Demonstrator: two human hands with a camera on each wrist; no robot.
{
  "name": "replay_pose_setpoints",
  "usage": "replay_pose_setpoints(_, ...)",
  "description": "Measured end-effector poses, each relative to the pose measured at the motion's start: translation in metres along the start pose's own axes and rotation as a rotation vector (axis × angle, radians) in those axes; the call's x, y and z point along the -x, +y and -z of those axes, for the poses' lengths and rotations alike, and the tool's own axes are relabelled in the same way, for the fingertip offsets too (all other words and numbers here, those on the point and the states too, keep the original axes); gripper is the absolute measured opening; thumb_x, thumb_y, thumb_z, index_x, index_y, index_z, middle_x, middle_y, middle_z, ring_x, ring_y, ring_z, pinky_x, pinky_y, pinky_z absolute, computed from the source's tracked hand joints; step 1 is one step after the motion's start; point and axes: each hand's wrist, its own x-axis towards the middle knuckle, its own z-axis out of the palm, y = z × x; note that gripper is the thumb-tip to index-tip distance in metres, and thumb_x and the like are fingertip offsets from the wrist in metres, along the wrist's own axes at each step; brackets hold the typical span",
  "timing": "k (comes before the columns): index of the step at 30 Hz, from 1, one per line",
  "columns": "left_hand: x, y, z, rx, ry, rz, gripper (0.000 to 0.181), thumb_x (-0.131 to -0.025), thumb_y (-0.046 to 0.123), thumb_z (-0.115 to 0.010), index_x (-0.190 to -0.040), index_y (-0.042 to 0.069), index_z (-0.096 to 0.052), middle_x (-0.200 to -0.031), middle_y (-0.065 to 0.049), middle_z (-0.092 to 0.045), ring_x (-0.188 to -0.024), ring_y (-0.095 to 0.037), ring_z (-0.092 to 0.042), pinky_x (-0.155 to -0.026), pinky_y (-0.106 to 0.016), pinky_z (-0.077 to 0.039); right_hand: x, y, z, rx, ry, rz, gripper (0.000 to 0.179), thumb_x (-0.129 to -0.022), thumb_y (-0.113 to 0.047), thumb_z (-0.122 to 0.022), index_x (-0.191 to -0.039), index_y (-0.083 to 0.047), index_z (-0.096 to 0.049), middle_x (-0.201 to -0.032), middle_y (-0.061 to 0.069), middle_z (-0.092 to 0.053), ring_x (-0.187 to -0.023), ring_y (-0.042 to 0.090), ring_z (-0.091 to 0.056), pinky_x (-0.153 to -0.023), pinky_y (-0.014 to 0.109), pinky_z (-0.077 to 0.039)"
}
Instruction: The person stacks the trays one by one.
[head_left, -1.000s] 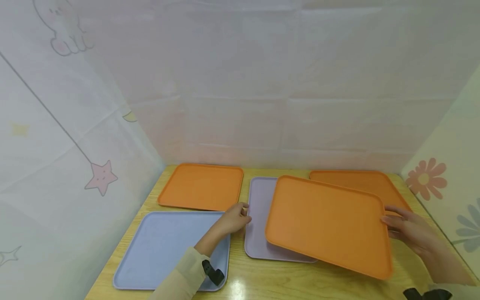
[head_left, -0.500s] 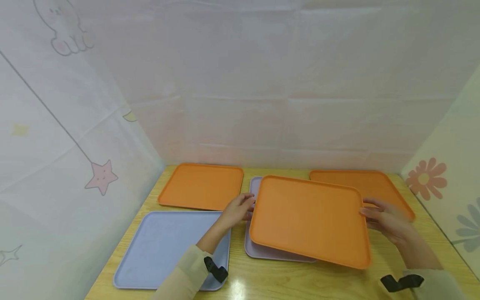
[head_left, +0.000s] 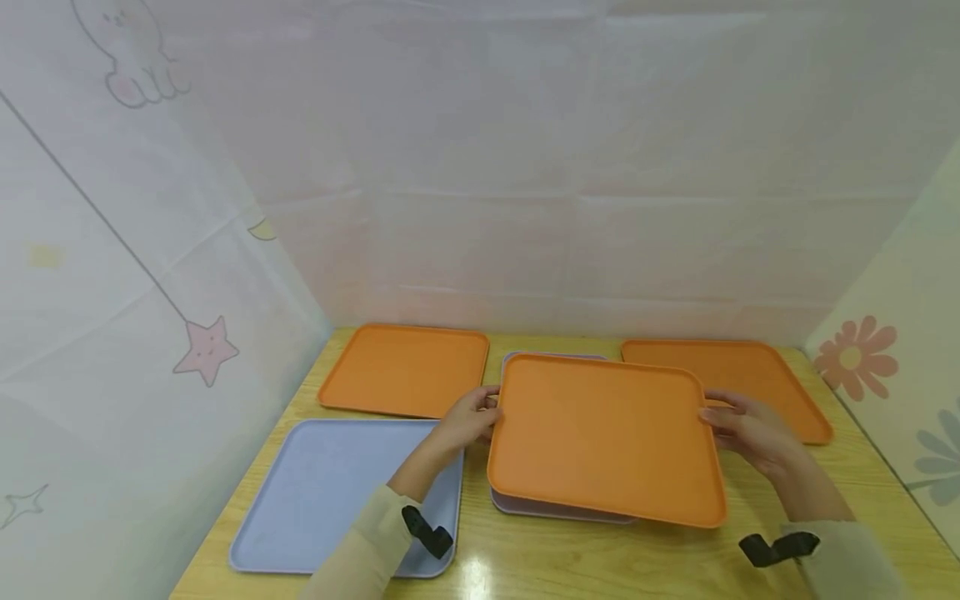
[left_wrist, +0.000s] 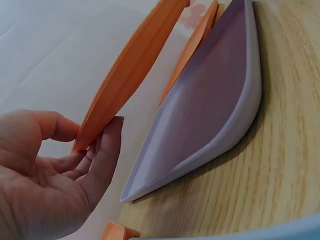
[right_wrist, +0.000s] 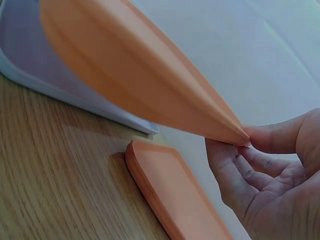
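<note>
An orange tray (head_left: 603, 437) is held up above the lilac tray (head_left: 558, 508) in the middle of the table, covering most of it in the head view. My left hand (head_left: 465, 421) pinches its left edge between thumb and fingers, as the left wrist view shows with the orange tray (left_wrist: 130, 65) over the lilac tray (left_wrist: 205, 100). On the opposite edge my right hand (head_left: 757, 433) grips the same tray, thumb on top and fingers beneath. From the right wrist, the raised tray (right_wrist: 140, 70) slants clear of the lilac tray (right_wrist: 75, 100).
A blue tray (head_left: 345, 492) lies at the front left, under my left forearm. Behind it is another orange tray (head_left: 405, 371), and one more orange tray (head_left: 742, 379) lies at the back right. Printed cloth (head_left: 562, 167) hangs behind the wooden table (head_left: 570, 558).
The orange tray has moved left over the lilac one, carried by my right hand. My left hand, earlier beside the lilac tray with no tray in it, now holds the orange tray's left edge.
</note>
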Motion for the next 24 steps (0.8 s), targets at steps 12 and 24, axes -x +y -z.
replay_pose_setpoints(12,0.009,-0.003,0.014,0.183,-0.057,0.024,0.072,-0.090,0.000,-0.065,-0.153,0.003,-0.031,-0.112,-0.013,-0.047,-0.090,-0.019,-0.057,-0.057,-0.032,-0.058,-0.005,0.002,-0.001,-0.171,-0.088,0.068,0.049,-0.107,-0.011,-0.049,-0.152,-0.006,-0.029,-0.116,-0.008,-0.068,-0.101,0.012,-0.069,-0.085,0.031,-0.059)
replay_pose_setpoints(24,0.016,0.000,0.015,0.341,0.081,0.001,0.071,-0.091,-0.004,-0.062,-0.154,0.006,-0.030,-0.110,-0.011,-0.056,-0.087,-0.018,-0.063,-0.060,-0.035,-0.061,-0.001,0.011,-0.009,-0.479,-0.077,0.130,0.030,-0.111,-0.019,-0.041,-0.126,-0.018,-0.067,-0.114,0.001,-0.069,-0.101,0.017,-0.069,-0.086,0.031,-0.060)
